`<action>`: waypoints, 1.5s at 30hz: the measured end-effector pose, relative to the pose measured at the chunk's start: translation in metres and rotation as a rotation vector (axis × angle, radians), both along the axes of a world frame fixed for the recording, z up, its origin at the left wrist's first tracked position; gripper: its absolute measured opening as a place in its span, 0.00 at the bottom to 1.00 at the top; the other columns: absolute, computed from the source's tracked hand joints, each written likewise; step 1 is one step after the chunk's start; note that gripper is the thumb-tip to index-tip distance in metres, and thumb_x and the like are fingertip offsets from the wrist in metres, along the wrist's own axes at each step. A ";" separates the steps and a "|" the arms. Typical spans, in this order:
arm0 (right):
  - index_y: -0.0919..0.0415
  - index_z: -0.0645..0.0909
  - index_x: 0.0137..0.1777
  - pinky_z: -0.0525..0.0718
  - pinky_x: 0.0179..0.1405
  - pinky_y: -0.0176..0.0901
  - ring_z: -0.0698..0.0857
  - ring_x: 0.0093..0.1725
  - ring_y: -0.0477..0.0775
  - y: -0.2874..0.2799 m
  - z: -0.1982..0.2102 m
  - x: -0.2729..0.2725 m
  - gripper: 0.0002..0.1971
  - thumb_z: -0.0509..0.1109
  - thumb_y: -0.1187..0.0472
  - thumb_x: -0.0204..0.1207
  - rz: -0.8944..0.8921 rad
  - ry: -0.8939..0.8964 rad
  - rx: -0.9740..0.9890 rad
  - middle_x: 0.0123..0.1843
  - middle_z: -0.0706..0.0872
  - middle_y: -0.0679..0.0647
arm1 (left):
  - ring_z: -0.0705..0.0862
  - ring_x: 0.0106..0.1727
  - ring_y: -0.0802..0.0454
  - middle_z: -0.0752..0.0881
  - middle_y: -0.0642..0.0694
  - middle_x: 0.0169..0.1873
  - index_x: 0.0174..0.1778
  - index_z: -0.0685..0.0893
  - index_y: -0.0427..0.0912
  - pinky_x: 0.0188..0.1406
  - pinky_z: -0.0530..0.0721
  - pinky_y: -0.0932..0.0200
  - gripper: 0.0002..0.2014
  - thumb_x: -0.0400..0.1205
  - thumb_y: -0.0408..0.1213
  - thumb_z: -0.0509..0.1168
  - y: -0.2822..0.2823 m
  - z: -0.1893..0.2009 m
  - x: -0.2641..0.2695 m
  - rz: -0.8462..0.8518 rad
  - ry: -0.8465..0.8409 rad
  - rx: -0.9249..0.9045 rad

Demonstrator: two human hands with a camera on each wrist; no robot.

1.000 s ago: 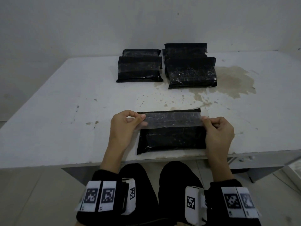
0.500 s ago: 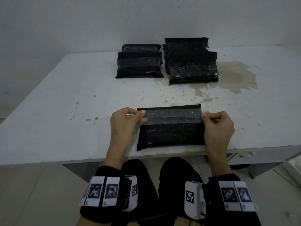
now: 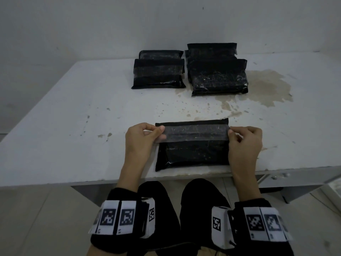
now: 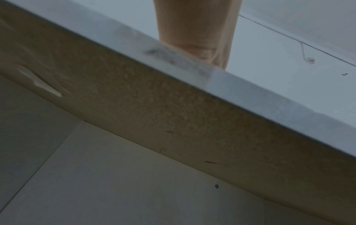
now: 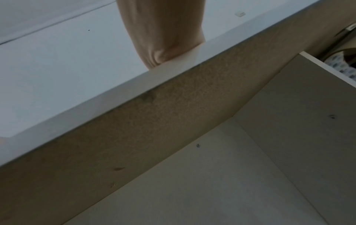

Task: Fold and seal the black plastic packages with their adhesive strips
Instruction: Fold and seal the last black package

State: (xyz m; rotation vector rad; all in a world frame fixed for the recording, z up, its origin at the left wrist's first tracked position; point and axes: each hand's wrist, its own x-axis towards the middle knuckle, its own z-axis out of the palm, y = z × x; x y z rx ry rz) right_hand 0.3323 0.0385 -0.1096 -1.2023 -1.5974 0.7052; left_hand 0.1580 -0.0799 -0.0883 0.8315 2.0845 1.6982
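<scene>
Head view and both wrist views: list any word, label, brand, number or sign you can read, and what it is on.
No readable text in any view.
Square black-and-white coded markers on the white wristbands: patterns only; tiny print beneath them is too small to read.
Black plastic packages: no visible print.
Wrist views: white table edge, no lettering.

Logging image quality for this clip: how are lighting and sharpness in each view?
Head view: dim, flat light, sharp; faint sheen on the clear strip held over the black package. Left and right wrist views: soft and grainy, showing only the table edge and wrists.
</scene>
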 end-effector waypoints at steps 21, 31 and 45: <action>0.77 0.81 0.54 0.61 0.42 0.17 0.70 0.49 0.49 0.003 0.000 0.001 0.11 0.60 0.70 0.81 0.059 -0.157 0.003 0.60 0.75 0.70 | 0.73 0.42 0.50 0.75 0.46 0.43 0.49 0.69 0.41 0.44 0.74 0.54 0.09 0.84 0.42 0.60 0.002 -0.019 0.019 0.152 0.614 -0.314; 0.78 0.81 0.51 0.62 0.42 0.25 0.70 0.48 0.52 0.003 0.002 -0.003 0.11 0.58 0.71 0.81 0.063 -0.184 -0.001 0.58 0.74 0.70 | 0.68 0.39 0.55 0.74 0.50 0.36 0.38 0.79 0.36 0.44 0.67 0.80 0.05 0.79 0.25 0.65 -0.001 -0.022 0.023 0.123 0.708 -0.098; 0.69 0.72 0.35 0.74 0.47 0.43 0.74 0.47 0.59 -0.005 0.022 -0.004 0.20 0.52 0.56 0.85 0.131 -0.253 -0.186 0.49 0.68 0.59 | 0.70 0.26 0.54 0.71 0.48 0.26 0.28 0.67 0.40 0.23 0.63 0.61 0.27 0.82 0.60 0.53 0.014 0.031 0.058 0.031 0.580 -0.654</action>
